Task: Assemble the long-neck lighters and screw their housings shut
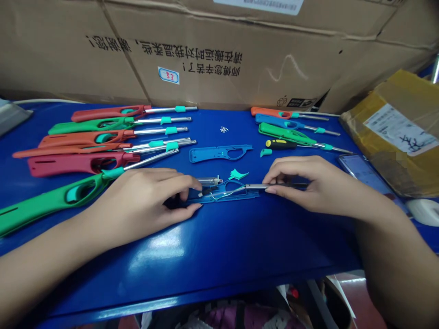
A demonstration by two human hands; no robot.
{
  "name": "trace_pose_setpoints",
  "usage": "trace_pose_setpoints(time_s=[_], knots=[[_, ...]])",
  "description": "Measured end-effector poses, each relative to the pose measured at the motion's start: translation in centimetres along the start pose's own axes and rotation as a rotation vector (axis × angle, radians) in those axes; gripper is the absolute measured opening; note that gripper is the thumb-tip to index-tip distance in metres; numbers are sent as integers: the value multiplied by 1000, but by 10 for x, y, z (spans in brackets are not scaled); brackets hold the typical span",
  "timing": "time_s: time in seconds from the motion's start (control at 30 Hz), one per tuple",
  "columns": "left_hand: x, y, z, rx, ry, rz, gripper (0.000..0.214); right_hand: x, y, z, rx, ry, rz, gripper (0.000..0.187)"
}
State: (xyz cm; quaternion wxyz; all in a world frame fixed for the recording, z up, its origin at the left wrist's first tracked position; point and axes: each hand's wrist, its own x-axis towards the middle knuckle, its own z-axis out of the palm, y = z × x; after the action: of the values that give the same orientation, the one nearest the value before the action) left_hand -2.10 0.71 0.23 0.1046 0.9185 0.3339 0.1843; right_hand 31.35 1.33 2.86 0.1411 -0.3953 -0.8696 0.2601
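My left hand (147, 201) closes around the left end of a blue lighter shell half (240, 197) lying on the table, fingertips on its edge and inner parts. Thin wires (222, 194) run along the shell to a metal tube (255, 186), which my right hand (308, 185) pinches between thumb and fingers. Behind the shell, close to my left fingertips, is a clear fuel tank (208, 181), partly covered. A turquoise trigger (238, 174) rests just beyond the shell. Farther back lies the other blue shell half (219, 154), with a small turquoise piece (265, 152) to its right.
Several assembled lighters (92, 139) lie at the left; more lighters (281, 132) and a yellow-black screwdriver (281, 144) are at the right. A phone (363, 171) and taped box (394, 123) flank my right arm. A large carton (206, 27) walls off the back.
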Motion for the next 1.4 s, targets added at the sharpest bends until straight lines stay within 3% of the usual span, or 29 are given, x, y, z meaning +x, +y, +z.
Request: trace_pose_setpoints(time_s=[0.3,0.37,0.53,0.73,0.8,1.0,1.2,1.4], knots=[[0,1,3,9,21,-43,31,-3,-7,-5,64,187,-28,7],[0,1,3,15,20,-39,30,-3,-6,-5,64,149,-35,7],[0,0,2,7,12,-18,28,-4,1,-5,10,-84,1,5],[-1,3,3,-3,32,-12,26,-4,6,-5,-29,-164,11,5],[0,6,4,-12,44,-21,27,-2,6,-4,-35,-143,-4,9],[3,16,9,-75,26,-79,25,13,-6,9,-168,83,22,11],[5,17,15,-134,49,-77,29,29,-26,20,-539,37,74,14],[6,16,17,-153,71,-60,27,31,-18,24,-492,27,93,10]])
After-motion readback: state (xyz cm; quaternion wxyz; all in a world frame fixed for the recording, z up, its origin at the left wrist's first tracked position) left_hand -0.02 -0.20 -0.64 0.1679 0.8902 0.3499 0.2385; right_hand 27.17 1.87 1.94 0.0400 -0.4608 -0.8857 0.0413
